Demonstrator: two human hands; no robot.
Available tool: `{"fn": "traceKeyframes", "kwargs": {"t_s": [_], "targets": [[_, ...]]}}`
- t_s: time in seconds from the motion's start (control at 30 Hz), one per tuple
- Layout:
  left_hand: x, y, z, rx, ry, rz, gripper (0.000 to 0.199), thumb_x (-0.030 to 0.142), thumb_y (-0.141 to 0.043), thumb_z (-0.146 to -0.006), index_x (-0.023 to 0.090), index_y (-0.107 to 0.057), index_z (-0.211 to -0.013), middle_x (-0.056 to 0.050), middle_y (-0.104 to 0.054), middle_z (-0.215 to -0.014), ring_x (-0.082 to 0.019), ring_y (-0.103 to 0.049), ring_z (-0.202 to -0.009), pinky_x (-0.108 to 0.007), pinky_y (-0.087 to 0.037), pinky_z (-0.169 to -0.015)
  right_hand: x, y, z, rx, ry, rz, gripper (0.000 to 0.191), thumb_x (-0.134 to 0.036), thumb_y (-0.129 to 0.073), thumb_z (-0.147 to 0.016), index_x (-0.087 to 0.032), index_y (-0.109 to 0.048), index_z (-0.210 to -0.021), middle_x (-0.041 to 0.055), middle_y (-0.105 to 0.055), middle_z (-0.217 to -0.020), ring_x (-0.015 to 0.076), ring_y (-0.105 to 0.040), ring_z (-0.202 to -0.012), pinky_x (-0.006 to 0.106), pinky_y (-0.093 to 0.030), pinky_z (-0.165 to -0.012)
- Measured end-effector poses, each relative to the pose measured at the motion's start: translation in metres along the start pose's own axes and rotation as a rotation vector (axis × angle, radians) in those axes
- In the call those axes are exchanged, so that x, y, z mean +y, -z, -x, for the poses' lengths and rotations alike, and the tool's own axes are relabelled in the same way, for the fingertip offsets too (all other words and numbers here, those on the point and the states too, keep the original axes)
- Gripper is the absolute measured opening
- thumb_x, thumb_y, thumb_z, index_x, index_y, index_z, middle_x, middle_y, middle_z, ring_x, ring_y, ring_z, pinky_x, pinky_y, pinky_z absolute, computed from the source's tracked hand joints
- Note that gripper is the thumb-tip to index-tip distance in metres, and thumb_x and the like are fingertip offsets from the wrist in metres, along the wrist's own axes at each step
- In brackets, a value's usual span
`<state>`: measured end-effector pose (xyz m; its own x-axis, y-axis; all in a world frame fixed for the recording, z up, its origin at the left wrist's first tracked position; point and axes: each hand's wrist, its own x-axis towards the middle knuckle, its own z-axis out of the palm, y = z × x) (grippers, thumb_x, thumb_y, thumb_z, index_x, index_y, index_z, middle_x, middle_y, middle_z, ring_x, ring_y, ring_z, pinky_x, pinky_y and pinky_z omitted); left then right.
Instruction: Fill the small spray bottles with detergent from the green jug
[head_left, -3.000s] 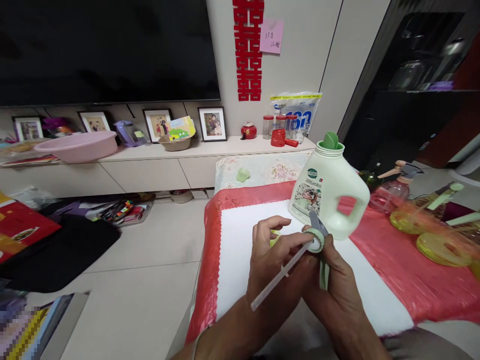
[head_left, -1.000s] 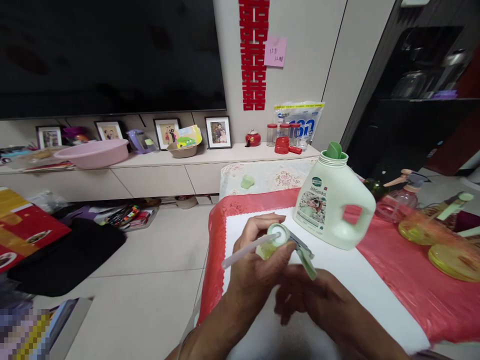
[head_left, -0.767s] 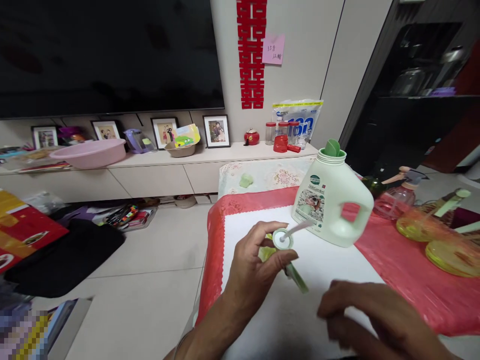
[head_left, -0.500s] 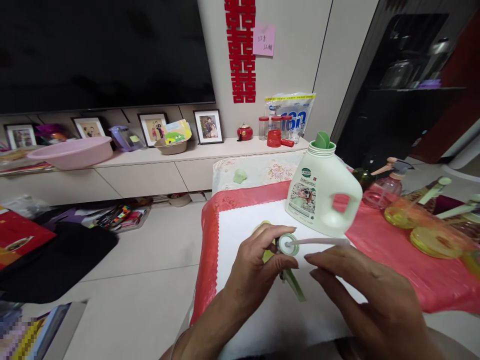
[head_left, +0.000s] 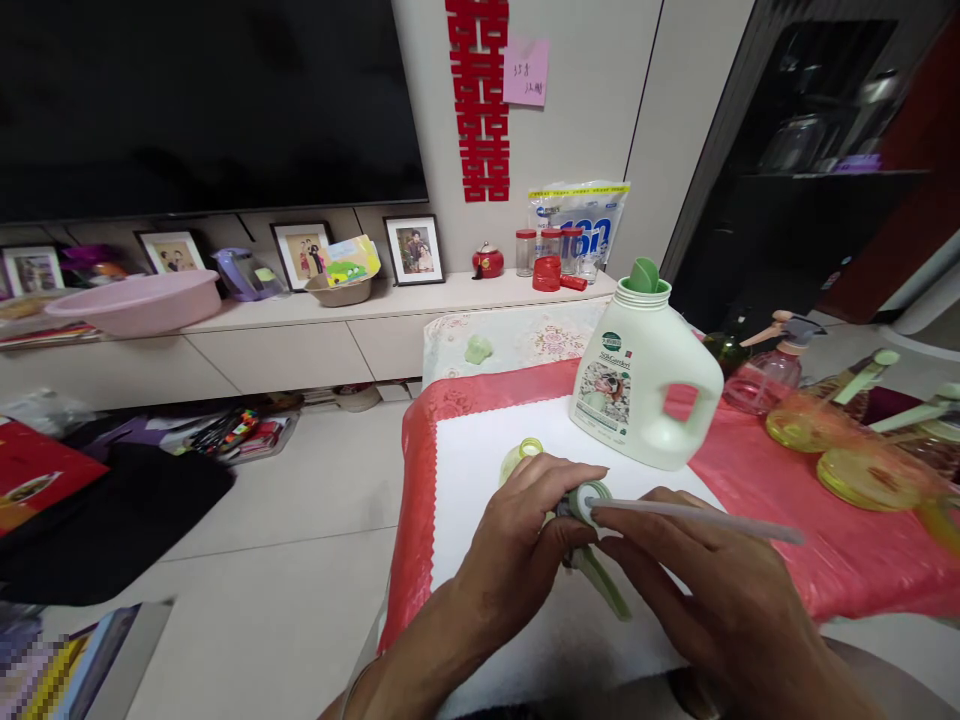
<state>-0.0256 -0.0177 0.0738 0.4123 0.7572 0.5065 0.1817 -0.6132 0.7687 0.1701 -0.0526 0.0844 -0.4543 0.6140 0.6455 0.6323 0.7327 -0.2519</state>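
My left hand [head_left: 506, 545] is closed around a green trigger sprayer head [head_left: 607, 590], its round threaded collar turned toward my right side. A thin pale dip tube [head_left: 720, 517] sticks out of the collar and points right. At the tube's base, the fingertips of my right hand [head_left: 720, 585] pinch it close to the collar. Partly hidden behind my left hand, a yellow-green bottle [head_left: 514, 465] with an open neck stands on the white cloth [head_left: 472, 480]. Beyond my right hand is a large pale green jug [head_left: 645, 390] with a green scoop [head_left: 643, 273] in its mouth.
Red plastic covering [head_left: 810, 550] lies under the white cloth. On the right are a pink spray bottle [head_left: 769, 375] and several yellow-based bottles [head_left: 862, 480]. A crumpled green piece [head_left: 478, 349] lies at the table's far end. Behind runs a low cabinet [head_left: 277, 350] with jars and picture frames.
My right hand has come in to the collar and now pinches the tube's base. The tube shows longer to the right. My left hand and the sprayer head have turned slightly, uncovering more of the yellow-green bottle.
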Motion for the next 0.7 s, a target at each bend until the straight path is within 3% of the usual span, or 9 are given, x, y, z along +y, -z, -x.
{"fn": "traceKeyframes", "kwargs": {"t_s": [0.23,0.5,0.7], "targets": [[0.0021,-0.0023,-0.0010,0.030,0.005,0.008,0.029,0.019,-0.064,-0.092,0.022,-0.063,-0.120,-0.005,-0.069,-0.107,-0.020,-0.060,-0.099,-0.035,-0.047,-0.089,0.0016,-0.0003,-0.0010,0.005,0.024,0.010,0.025,-0.012,-0.044,-0.104,-0.020,-0.057,-0.124,-0.0010,-0.060,-0.109,0.0103,-0.054,-0.096,0.024,-0.038,-0.082],[-0.0019,-0.0019,0.0033,0.016,0.126,0.091,0.036,0.008,-0.066,-0.087,0.022,-0.064,-0.120,-0.005,-0.067,-0.108,-0.020,-0.060,-0.098,-0.035,-0.049,-0.087,0.0016,0.0007,-0.0065,0.066,0.022,-0.029,0.018,-0.014,-0.052,-0.102,-0.018,-0.058,-0.119,0.0008,-0.059,-0.111,0.0104,-0.055,-0.099,0.023,-0.040,-0.085],[-0.0004,-0.0022,0.0041,0.008,0.123,0.075,0.041,0.003,-0.069,-0.082,0.024,-0.066,-0.118,-0.003,-0.069,-0.106,-0.020,-0.060,-0.098,-0.036,-0.048,-0.091,0.0034,-0.0011,-0.0058,-0.043,-0.062,-0.149,0.015,-0.013,-0.051,-0.102,-0.018,-0.056,-0.115,0.0019,-0.058,-0.099,0.0099,-0.055,-0.087,0.021,-0.041,-0.073]]}}
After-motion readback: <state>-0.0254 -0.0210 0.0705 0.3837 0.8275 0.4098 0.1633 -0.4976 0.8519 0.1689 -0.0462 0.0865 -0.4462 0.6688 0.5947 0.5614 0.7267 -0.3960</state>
